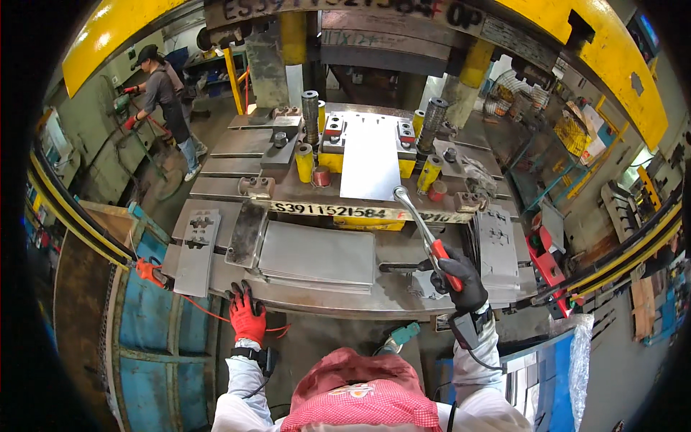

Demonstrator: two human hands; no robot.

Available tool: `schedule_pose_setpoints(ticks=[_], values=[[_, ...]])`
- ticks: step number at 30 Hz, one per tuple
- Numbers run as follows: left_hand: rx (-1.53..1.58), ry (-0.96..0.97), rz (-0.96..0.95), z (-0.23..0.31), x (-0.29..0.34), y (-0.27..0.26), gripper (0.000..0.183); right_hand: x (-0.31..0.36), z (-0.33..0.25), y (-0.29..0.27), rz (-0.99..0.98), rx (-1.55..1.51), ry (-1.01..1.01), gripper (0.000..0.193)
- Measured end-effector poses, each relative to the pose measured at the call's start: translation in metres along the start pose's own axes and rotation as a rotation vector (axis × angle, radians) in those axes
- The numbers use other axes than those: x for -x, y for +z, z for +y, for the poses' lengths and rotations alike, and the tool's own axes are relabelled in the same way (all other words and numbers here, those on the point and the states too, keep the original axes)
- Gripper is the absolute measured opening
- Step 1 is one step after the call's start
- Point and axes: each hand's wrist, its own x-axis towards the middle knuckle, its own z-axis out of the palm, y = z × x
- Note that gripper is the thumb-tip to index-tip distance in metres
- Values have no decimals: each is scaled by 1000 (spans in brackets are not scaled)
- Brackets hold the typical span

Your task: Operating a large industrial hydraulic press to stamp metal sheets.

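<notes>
Several steel sheets (317, 253) beside tongs (425, 230)

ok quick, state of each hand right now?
Left hand: open, red-gloved fingers resting on the front edge of the press table, holding nothing.
Right hand: closed around the red handle of a long metal tool.

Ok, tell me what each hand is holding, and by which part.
The right hand grips a long metal tool by its red handle. The left hand holds nothing; it rests on the table edge.

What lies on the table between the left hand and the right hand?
Between the left hand and right hand lies a stack of metal sheets, in the head view.
</notes>
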Motion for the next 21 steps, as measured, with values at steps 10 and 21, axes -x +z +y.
schedule_pose_setpoints(ticks=[10, 21], values=[[-8, 0, 21, 4, -1, -4, 63, 0, -4, 2, -1, 6, 21, 53], [2, -30, -30, -1, -1, -1, 62, 2, 0, 3, 16, -38, 19, 56]])
